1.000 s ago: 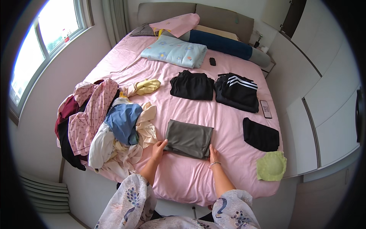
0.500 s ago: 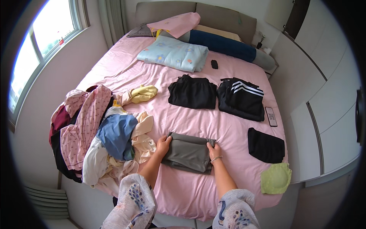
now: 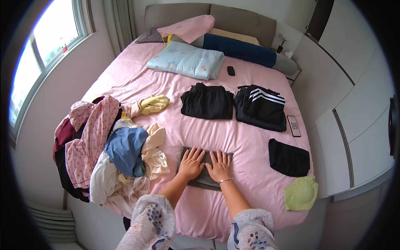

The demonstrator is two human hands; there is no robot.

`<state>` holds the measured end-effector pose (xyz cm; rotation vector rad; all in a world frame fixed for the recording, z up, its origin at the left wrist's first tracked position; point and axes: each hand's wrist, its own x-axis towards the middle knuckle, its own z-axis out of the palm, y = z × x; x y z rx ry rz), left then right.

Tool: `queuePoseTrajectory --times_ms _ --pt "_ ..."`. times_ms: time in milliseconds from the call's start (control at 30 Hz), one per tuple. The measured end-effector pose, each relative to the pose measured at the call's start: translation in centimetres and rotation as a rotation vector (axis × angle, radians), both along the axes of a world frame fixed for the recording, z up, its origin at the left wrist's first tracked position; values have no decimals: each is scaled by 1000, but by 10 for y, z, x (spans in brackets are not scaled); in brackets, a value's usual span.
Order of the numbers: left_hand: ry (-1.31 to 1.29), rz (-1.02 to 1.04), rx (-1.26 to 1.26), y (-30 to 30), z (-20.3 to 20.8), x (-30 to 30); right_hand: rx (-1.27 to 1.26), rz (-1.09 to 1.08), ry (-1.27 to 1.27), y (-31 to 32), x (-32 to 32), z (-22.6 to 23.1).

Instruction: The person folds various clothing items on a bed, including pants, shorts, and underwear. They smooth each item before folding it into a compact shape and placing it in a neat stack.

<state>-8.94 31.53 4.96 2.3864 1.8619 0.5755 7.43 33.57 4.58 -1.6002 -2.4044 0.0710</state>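
a folded grey garment (image 3: pixel 205 181) is laid near the front edge of the bed (image 3: pixel 252 166), which is covered with a pink sheet. it is pressed from above by both hands: the left hand (image 3: pixel 192 165) is set flat on its left half, and the right hand (image 3: pixel 219 168) is set flat on its right half. on each the fingers are spread and outstretched, unclenched, with nothing gripped, and the thumbs are brought close together near the middle of the cloth. a bracelet (image 3: pixel 225 180) is worn on the right wrist.

to the left, a loose heap is formed by a pink patterned garment (image 3: pixel 96 125), a blue garment (image 3: pixel 126 143), a white garment (image 3: pixel 102 179) and other clothes, with a yellow cloth (image 3: pixel 154 104) laid at its far side. farther up the bed, black trousers (image 3: pixel 207 102) are placed folded just beside a black striped garment (image 3: pixel 260 110). toward the right edge are seen a phone (image 3: pixel 294 126), a small folded black cloth (image 3: pixel 288 157) and, just below that, a light green piece (image 3: pixel 301 193). beyond, a floral quilt (image 3: pixel 185 60) is laid folded in front of a dark blue bolster (image 3: pixel 239 49).
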Motion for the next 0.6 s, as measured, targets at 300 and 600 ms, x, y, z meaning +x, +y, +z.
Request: queuePoseTrajectory --times_ms 300,600 --pt "-106 98 -177 -63 3 -39 -64 -68 -90 -51 27 14" --pt "-158 266 -266 -109 9 -42 9 -187 45 -95 51 1"
